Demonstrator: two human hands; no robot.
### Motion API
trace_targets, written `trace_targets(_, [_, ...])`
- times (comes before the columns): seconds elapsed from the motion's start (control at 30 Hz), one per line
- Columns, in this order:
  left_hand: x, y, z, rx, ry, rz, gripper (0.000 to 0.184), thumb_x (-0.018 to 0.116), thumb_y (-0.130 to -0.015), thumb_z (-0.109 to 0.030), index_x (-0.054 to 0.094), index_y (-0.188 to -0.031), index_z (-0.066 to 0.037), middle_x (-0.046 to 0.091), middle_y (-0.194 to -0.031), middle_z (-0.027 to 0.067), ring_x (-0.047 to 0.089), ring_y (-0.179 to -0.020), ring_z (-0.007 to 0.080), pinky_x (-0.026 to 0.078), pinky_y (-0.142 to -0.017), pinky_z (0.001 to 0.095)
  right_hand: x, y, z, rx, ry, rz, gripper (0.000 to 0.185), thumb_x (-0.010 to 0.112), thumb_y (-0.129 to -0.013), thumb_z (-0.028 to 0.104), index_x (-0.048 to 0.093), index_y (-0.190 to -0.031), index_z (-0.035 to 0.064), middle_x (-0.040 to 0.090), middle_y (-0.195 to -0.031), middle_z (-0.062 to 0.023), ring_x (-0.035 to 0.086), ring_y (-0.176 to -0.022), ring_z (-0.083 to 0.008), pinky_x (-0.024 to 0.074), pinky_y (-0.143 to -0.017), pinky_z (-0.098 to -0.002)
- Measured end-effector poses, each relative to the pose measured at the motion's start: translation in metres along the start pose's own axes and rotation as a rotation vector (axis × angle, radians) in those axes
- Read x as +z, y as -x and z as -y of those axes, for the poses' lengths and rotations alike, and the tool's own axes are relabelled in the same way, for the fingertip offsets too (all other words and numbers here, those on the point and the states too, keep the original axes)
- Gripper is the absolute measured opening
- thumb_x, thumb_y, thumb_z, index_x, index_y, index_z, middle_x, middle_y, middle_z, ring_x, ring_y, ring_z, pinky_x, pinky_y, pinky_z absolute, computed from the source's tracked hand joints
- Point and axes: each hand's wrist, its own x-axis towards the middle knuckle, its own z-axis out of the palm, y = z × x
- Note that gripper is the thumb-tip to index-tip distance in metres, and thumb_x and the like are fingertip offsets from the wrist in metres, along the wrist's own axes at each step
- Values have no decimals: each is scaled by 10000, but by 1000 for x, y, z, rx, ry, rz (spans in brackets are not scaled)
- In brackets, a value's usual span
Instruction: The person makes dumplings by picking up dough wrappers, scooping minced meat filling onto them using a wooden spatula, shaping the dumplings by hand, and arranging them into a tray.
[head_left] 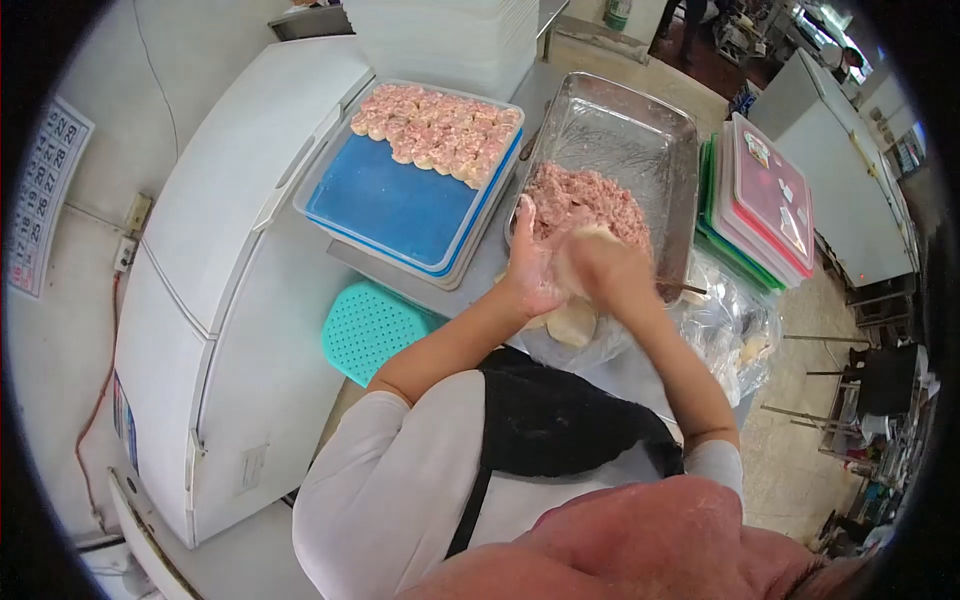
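My left hand (535, 268) is over the near edge of the metal pan, thumb raised and fingers curled around what looks like a pale dough wrapper (570, 268). Close against it is my right hand (612, 268), smeared by motion, so its fingers are unclear. Just beyond both hands, pink ground meat (590, 195) is heaped in the deep metal pan (640, 120). Round pale dough wrappers (572, 325) lie on clear plastic below my hands. To the left, rows of meat-topped dumplings (440, 130) fill the far part of a blue-lined tray (385, 205).
White stacked trays (440, 40) stand behind the dumplings. Coloured lids (770, 195) are piled right of the pan, near a plastic bag (735, 325). A turquoise perforated stool or basket (372, 328) is lower left, beside a white chest freezer (250, 220).
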Motion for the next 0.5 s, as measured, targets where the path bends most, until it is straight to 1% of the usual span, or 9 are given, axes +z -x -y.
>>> trace_targets(0.1, [-24, -3, -5, -103, -10, 98, 937, 305, -782, -818, 305, -1450, -160, 298, -1491, 130, 309, -1350, 358, 234, -1094, 542, 30, 11, 4, -381, -270, -146, 356, 615, -774, 161, 595, -1130, 146, 639, -992, -139, 622, -961, -313, 495, -769, -442])
trace_targets(0.13, [-5, 1, 3, 35, -130, -4, 950, 292, -776, -826, 291, -1458, -166, 302, -1489, 128, 304, -1350, 368, 238, -1096, 532, 14, 6, -10, -246, -689, -115, 360, 621, -773, 163, 590, -1132, 151, 607, -1002, -140, 605, -952, -315, 486, -744, -448])
trace_targets(0.23, [0, 1, 3, -26, -23, 117, 975, 281, -765, -837, 245, -1479, -174, 279, -1499, 127, 284, -1359, 368, 226, -1085, 574, -4, -7, -30, -66, -387, -219, 325, 619, -775, 160, 615, -1100, 144, 579, -966, -141, 591, -922, -333, 480, -761, -444])
trace_targets(0.27, [-23, -10, 0, -81, 333, 166, 993, 274, -750, -853, 230, -1483, -184, 240, -1517, 111, 253, -1374, 367, 200, -1055, 649, 4, -2, -15, -145, -167, -343, 362, 644, -753, 168, 616, -1115, 155, 565, -905, -122, 582, -872, -341, 477, -767, -443])
trace_targets(0.33, [-22, -22, -2, -87, 86, 162, 997, 273, -746, -856, 244, -1477, -179, 223, -1522, 109, 233, -1382, 368, 183, -1030, 692, 15, 14, 29, -442, -166, -278, 395, 659, -743, 179, 608, -1134, 159, 584, -910, -118, 586, -889, -328, 478, -777, -434])
trace_targets(0.37, [-21, -23, -2, -94, -38, 158, 999, 272, -744, -858, 250, -1473, -176, 214, -1525, 108, 223, -1387, 368, 175, -1018, 713, 17, 13, 30, -457, -196, -287, 392, 663, -739, 184, 612, -1127, 157, 594, -910, -119, 592, -881, -321, 480, -772, -427])
trace_targets(0.4, [-12, -15, -1, -140, -54, 183, 1004, 265, -738, -864, 261, -1469, -176, 185, -1534, 114, 184, -1398, 372, 163, -1014, 723, 19, 11, 30, -473, -227, -296, 389, 667, -736, 188, 617, -1120, 155, 605, -909, -120, 598, -873, -314, 483, -768, -421])
trace_targets(0.47, [-6, -7, -3, -113, 16, 133, 1001, 258, -741, -863, 255, -1472, -180, 179, -1535, 122, 177, -1398, 375, 157, -1013, 727, 16, -16, -19, -236, -336, -392, 346, 669, -732, 195, 643, -1072, 143, 629, -901, -127, 618, -824, -296, 492, -742, -402])
trace_targets(0.5, [-6, -4, -5, -100, 48, 108, 999, 255, -742, -863, 251, -1474, -182, 176, -1536, 126, 174, -1398, 376, 154, -1013, 728, 13, -22, -29, -116, -387, -441, 325, 670, -730, 198, 656, -1048, 137, 641, -896, -130, 629, -800, -288, 497, -728, -393])
